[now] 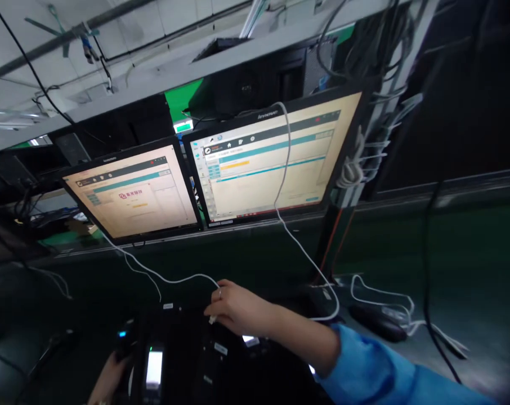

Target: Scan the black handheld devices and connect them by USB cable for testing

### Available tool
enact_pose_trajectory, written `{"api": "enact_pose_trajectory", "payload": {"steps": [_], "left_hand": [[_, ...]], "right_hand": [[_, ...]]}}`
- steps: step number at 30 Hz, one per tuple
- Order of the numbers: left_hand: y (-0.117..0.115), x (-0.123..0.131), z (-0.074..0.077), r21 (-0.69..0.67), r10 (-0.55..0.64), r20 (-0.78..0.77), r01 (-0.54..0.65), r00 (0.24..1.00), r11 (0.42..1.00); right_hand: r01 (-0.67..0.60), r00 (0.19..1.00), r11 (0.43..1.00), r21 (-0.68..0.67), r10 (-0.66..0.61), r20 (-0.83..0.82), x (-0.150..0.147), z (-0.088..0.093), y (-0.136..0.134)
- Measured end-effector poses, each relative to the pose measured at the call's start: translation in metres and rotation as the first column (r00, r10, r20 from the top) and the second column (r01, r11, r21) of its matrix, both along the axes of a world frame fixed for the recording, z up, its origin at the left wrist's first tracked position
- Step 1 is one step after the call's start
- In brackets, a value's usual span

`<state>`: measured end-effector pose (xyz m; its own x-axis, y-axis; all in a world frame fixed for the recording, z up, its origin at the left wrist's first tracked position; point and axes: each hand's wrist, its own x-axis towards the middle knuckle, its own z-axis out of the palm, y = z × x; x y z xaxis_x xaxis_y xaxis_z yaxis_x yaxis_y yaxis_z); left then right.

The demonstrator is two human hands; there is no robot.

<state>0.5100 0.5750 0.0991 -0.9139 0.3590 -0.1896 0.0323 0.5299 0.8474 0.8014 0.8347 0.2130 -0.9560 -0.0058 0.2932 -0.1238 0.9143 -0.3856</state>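
- The right hand (238,308), in a blue sleeve (390,365), has its grip nearly closed, and its fingers (221,306) pinch a small white plug (213,319).
- A white cable (170,279) goes from this hand toward the monitors.
- The left hand (108,379) is low at the edge of view. Its grip is partly hidden, so I cannot tell if it holds something.
- A black device (153,388) with a lit screen is just beside the left hand, below the plug.
- Two monitors (132,191) stand ahead, both showing software windows, above a dark green tabletop (470,242).
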Motion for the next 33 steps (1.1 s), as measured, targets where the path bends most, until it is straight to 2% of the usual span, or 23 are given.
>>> {"api": "enact_pose_trajectory", "payload": {"steps": [2,4,7,9,11,13,16,20,27,33], "left_hand": [[-0.021,-0.003,0.021,0.026,0.070,0.056,-0.071,0.996,0.997],[-0.037,0.009,0.047,0.087,0.076,0.046,-0.080,0.996,0.993],[-0.045,0.055,0.081,0.101,-0.021,0.097,0.011,0.995,0.995],[-0.043,0.095,0.092,0.059,-0.149,0.213,0.139,0.966,0.988],[-0.038,0.133,0.093,-0.002,-0.262,0.292,0.274,0.920,0.962],[-0.035,0.163,0.086,-0.083,-0.340,0.295,0.378,0.893,0.922],[-0.032,0.187,0.076,-0.205,-0.395,0.224,0.439,0.891,0.875],[-0.027,0.200,0.074,-0.274,-0.406,0.194,0.446,0.893,0.852],[-0.016,0.217,0.079,-0.250,-0.403,0.168,0.434,0.900,0.865],[-0.014,0.224,0.082,-0.316,-0.446,0.113,0.458,0.888,0.831]], "right_hand": [[-0.006,1.000,1.000,-0.013,0.006,-0.029,0.000,-0.001,0.002],[-0.017,0.998,0.999,-0.029,0.016,-0.053,-0.001,-0.004,0.004],[-0.033,0.996,0.998,-0.057,0.028,-0.088,-0.002,-0.010,0.008],[-0.042,0.993,0.996,-0.077,0.033,-0.110,-0.003,-0.015,0.011],[-0.054,0.991,0.994,-0.093,0.042,-0.124,-0.003,-0.019,0.012],[-0.065,0.990,0.993,-0.102,0.051,-0.134,-0.001,-0.021,0.013],[-0.076,0.987,0.991,-0.112,0.059,-0.147,0.002,-0.022,0.013],[-0.086,0.988,0.990,-0.109,0.071,-0.135,0.004,-0.020,0.013],[-0.096,0.991,0.992,-0.078,0.088,-0.100,0.006,-0.012,0.011],[-0.097,0.990,0.992,-0.076,0.088,-0.109,0.006,-0.012,0.012]]}}
